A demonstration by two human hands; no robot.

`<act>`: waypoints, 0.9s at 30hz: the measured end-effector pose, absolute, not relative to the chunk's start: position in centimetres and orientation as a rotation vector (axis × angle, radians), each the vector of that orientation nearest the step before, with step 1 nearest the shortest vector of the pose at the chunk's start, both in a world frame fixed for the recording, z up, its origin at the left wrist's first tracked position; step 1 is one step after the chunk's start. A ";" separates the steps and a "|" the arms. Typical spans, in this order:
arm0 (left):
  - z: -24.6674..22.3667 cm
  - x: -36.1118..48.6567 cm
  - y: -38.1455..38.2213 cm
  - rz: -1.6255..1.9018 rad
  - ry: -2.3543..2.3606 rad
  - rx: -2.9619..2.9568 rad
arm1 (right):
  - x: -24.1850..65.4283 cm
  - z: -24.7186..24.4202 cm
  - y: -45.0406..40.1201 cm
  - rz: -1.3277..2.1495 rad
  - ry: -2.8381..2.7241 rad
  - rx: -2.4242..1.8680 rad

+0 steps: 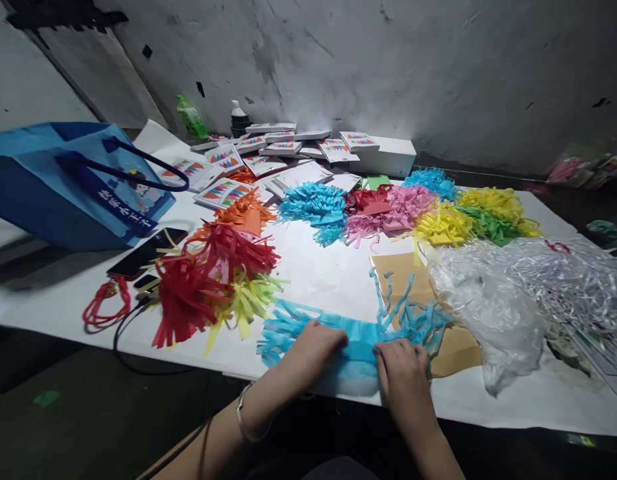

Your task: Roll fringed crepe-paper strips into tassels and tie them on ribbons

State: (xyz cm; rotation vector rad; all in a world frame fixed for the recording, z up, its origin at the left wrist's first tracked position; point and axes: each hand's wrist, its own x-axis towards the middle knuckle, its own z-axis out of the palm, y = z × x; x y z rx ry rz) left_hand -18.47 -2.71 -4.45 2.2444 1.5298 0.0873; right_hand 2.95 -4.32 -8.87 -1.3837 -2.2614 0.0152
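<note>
A blue fringed tissue paper [361,331] lies near the table's front edge, its cut strips spreading to the left and right of a plain middle band. On the left part of that band, my left hand [318,350] has its fingers curled together, gripping the paper. My right hand [402,367] presses the band's right part with bent fingers held close together. The brown paper [458,350] is partly under the right-hand strips. Left of the blue paper are red tassels [188,293] and yellow-green strips [248,300].
Tassel bundles [318,203] in several colours cross the table behind. Flat printed packs [226,193] are piled near the wall. A blue bag [78,193] and phone [146,253] are at left; clear plastic [493,313] and silvery strips [578,273] lie at right.
</note>
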 end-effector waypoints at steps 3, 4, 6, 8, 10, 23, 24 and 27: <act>-4.0 -17.7 -0.3 0.050 1.663 2.185 | 2.8 -9.6 -2.5 -0.055 -2.258 -1.449; -4.1 -17.5 0.4 0.037 1.701 2.166 | 2.8 -9.8 -1.9 -0.074 -2.273 -1.455; -4.3 -17.3 1.3 0.011 1.761 2.134 | 2.9 -9.8 -0.9 -0.113 -2.294 -1.473; -4.6 -17.2 1.7 -0.009 1.796 2.118 | 2.8 -9.1 -0.4 -0.164 -2.276 -1.523; -4.9 -17.2 1.8 -0.024 1.812 2.116 | 2.6 -8.1 -0.6 -0.224 -2.232 -1.572; -4.4 -17.1 1.5 -0.056 1.826 2.118 | 5.9 -8.9 -5.2 -0.323 -2.220 -1.407; -4.4 -17.1 1.5 -0.058 1.824 2.117 | 6.4 -8.9 -5.2 -0.383 -2.156 -1.471; -4.3 -17.1 1.5 -0.061 1.819 2.123 | 7.4 -8.9 -5.2 -0.564 -1.947 -1.628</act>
